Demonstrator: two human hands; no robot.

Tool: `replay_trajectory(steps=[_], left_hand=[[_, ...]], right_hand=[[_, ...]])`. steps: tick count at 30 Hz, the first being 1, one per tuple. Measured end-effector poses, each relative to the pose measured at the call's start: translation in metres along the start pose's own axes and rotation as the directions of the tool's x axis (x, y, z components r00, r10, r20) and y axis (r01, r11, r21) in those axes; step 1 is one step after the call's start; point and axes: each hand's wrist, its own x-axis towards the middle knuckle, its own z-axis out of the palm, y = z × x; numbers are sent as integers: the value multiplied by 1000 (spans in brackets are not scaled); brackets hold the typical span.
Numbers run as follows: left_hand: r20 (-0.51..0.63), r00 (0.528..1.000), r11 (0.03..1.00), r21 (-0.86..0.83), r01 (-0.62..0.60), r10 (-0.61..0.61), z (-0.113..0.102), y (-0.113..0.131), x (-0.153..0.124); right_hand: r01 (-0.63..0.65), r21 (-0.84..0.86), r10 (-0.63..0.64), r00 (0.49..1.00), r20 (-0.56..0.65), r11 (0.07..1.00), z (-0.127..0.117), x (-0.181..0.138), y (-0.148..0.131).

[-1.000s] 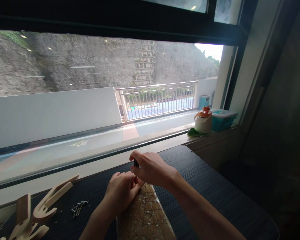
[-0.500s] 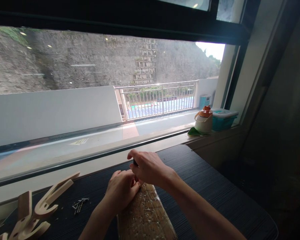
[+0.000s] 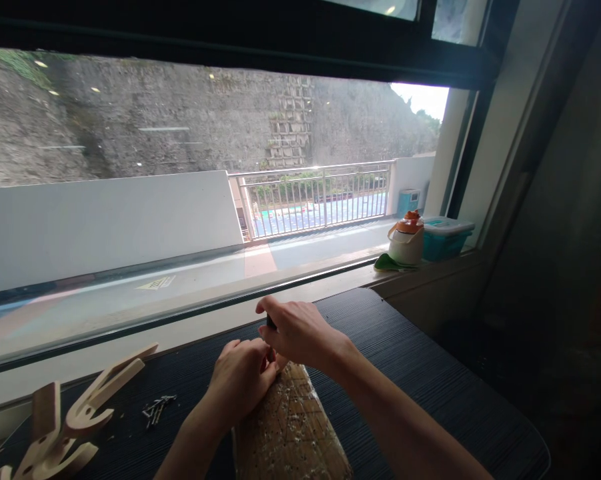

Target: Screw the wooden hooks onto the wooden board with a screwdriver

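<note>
A: Over to the dark table [image 3: 405, 360], then straight to the right hand [image 3: 300, 330]. Doing what up there?

B: Curling tightly around a short black handle [image 3: 270, 323], with the wrist arched, over the far end of a worn wooden board [image 3: 293, 427]!

A: And with the left hand [image 3: 245, 377]?

B: Tucked in low, just left of the right, above that same far end, with fingers bent inward. Pinching anything under there? Cannot tell, hidden behind the knuckles.

A: Back to the board, quick!

B: Lying lengthwise near the middle, scratched, pocked with small holes, running out of view at the near edge.

A: And farther left?

B: On the tabletop, a little heap of slim metal pieces [image 3: 157, 410], well apart from the left hand. Beyond those, pale wooden hooks [image 3: 77, 421] beside a brown wooden piece [image 3: 46, 407].

A: Far right?

B: Up on the windowsill [image 3: 330, 285], a white bottle [image 3: 404, 248] with an orange top, close beside a teal box [image 3: 445, 240]. Past the glass, a metal railing [image 3: 325, 200].
</note>
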Motion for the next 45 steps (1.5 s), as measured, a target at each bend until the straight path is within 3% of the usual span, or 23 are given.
replay_trajectory(steps=[6, 16, 23, 33, 42, 45], left_hand=[[10, 1000, 1000, -4, 0, 0, 0, 0, 0], [12, 1000, 1000, 5, 9, -9, 1, -1, -1], [31, 999, 999, 25, 37, -38, -1, 1, 0], [11, 1000, 1000, 9, 7, -7, 2, -1, 0], [35, 999, 1000, 20, 20, -21, -1, 1, 2], [34, 999, 1000, 23, 15, -16, 0, 1, 2]], right_hand=[[111, 35, -110, 993, -33, 993, -4, -3, 4], [2, -22, -2, 1000, -16, 1000, 1, 1, 5], [152, 41, -150, 988, -41, 988, 6, -2, -3], [72, 8, -72, 997, 7, 997, 4, -1, -9], [-59, -34, 58, 998, -31, 998, 11, 4, 2], [-42, -24, 41, 999, -35, 999, 10, 2, 2]])
